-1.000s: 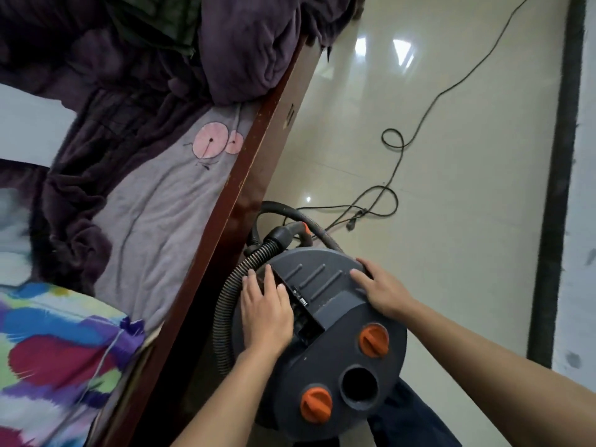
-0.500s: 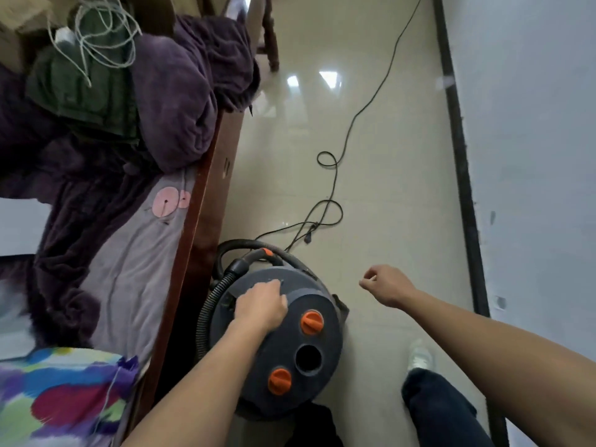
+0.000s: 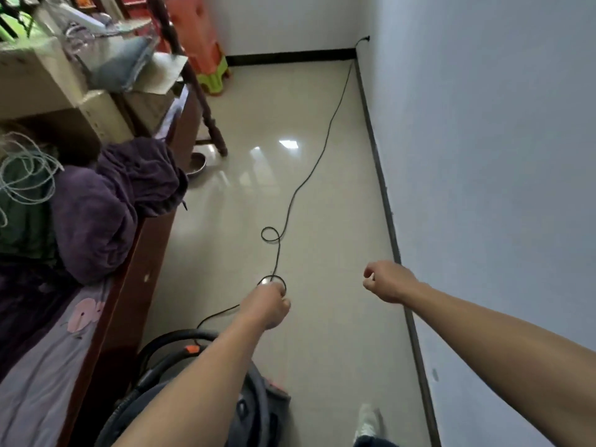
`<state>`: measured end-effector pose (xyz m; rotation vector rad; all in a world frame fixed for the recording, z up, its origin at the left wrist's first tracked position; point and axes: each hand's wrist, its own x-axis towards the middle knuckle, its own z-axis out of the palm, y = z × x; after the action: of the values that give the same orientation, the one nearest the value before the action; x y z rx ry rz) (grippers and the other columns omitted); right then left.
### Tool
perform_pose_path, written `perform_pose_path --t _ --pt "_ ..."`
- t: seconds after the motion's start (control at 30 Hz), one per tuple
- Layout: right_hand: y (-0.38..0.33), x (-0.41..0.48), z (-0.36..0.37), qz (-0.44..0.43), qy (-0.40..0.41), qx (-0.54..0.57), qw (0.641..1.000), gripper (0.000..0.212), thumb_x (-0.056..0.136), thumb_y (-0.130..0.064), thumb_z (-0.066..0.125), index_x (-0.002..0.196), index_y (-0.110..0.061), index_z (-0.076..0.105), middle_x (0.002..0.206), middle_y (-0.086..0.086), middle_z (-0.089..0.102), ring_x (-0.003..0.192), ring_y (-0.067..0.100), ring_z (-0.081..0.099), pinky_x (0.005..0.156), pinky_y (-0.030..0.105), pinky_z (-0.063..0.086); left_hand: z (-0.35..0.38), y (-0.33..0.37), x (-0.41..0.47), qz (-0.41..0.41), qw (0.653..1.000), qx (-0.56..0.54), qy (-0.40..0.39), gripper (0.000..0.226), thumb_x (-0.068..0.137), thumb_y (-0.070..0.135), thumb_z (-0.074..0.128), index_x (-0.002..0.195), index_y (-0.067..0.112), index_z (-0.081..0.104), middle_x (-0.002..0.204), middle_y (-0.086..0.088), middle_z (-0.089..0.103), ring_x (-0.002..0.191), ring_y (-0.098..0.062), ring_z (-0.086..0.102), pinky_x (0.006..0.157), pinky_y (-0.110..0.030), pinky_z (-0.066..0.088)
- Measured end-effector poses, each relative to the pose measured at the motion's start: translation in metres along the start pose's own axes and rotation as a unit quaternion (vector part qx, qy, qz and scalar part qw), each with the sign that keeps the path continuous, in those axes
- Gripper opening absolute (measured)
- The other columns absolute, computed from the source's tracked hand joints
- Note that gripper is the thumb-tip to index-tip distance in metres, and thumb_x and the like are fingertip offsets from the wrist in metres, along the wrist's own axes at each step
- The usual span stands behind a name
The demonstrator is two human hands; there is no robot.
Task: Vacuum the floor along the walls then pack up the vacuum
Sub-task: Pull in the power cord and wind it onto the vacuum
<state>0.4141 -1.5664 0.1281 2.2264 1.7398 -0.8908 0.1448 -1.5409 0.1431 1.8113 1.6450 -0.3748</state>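
Your left hand (image 3: 269, 304) and right hand (image 3: 385, 280) hang fisted, apparently empty; the cord (image 3: 309, 175) lies plugged in, the vacuum (image 3: 206, 391) unpacked.

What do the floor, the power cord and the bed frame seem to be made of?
The floor looks like glazed ceramic tile: pale, glossy, with bright light reflections. The power cord seems rubber- or plastic-sheathed: thin, black, matte, lying in loose loops. The bed frame looks like dark reddish wood with a smooth varnish, though it could be veneer.
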Motion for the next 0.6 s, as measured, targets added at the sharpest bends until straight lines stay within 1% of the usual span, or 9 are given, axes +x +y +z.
perform_pose_path --t 0.13,0.2,0.3,0.37,0.47,0.53,0.6 --pt "0.012 0.038 -0.077 0.008 0.043 0.003 0.999 0.03 0.092 -0.032 0.052 0.117 -0.021 0.065 0.123 0.006 0.066 0.111 0.027 0.06 0.087 0.034 0.049 -0.061 0.05 0.037 0.017 0.998 0.008 0.054 0.038 0.091 0.038 0.051 0.125 0.023 0.056 0.124 -0.01 0.061 0.114 -0.029 0.056 0.095 -0.034 0.046" --pt "0.005 0.06 -0.107 0.001 0.053 0.004 0.999 0.03 0.093 -0.033 0.053 0.117 -0.021 0.065 0.124 0.006 0.065 0.112 0.027 0.06 0.088 0.034 0.049 -0.093 0.06 0.059 0.022 0.997 0.007 0.069 0.037 0.091 0.037 0.052 0.124 0.022 0.057 0.122 -0.011 0.061 0.112 -0.03 0.056 0.094 -0.034 0.047" --pt "-0.012 0.102 -0.15 -0.013 0.046 -0.008 0.999 0.032 0.093 -0.035 0.055 0.12 -0.021 0.064 0.127 0.006 0.064 0.114 0.026 0.059 0.091 0.035 0.049 -0.14 0.067 0.099 0.028 0.996 0.02 0.078 0.033 0.091 0.038 0.051 0.118 0.021 0.059 0.118 -0.008 0.063 0.107 -0.03 0.058 0.087 -0.031 0.047" --pt "-0.025 0.139 -0.182 -0.016 0.048 -0.015 0.999 0.033 0.093 -0.036 0.055 0.122 -0.022 0.063 0.128 0.006 0.063 0.115 0.026 0.059 0.092 0.035 0.05 -0.175 0.071 0.135 0.035 0.996 0.026 0.084 0.036 0.091 0.038 0.051 0.122 0.021 0.058 0.122 -0.007 0.062 0.109 -0.029 0.057 0.089 -0.032 0.047" --pt "-0.04 0.199 -0.235 -0.008 0.072 -0.013 0.997 0.034 0.094 -0.036 0.055 0.123 -0.022 0.062 0.127 0.005 0.063 0.113 0.025 0.059 0.089 0.035 0.049 -0.231 0.08 0.193 0.047 0.994 0.018 0.098 0.038 0.093 0.036 0.051 0.126 0.018 0.055 0.125 -0.01 0.059 0.11 -0.029 0.057 0.09 -0.034 0.048" --pt "-0.049 0.235 -0.272 0.01 0.078 -0.009 0.997 0.034 0.093 -0.036 0.055 0.123 -0.022 0.063 0.125 0.005 0.063 0.11 0.024 0.059 0.088 0.035 0.05 -0.272 0.088 0.23 0.058 0.993 0.024 0.099 0.039 0.094 0.036 0.05 0.128 0.017 0.054 0.126 -0.009 0.058 0.11 -0.028 0.057 0.087 -0.031 0.046" --pt "-0.058 0.267 -0.305 0.027 0.078 0.001 0.997 0.032 0.092 -0.035 0.056 0.119 -0.021 0.065 0.12 0.004 0.065 0.105 0.023 0.062 0.087 0.035 0.052 -0.313 0.098 0.262 0.072 0.991 0.052 0.101 0.039 0.095 0.037 0.049 0.128 0.018 0.053 0.125 -0.007 0.058 0.109 -0.026 0.057 0.079 -0.027 0.041"
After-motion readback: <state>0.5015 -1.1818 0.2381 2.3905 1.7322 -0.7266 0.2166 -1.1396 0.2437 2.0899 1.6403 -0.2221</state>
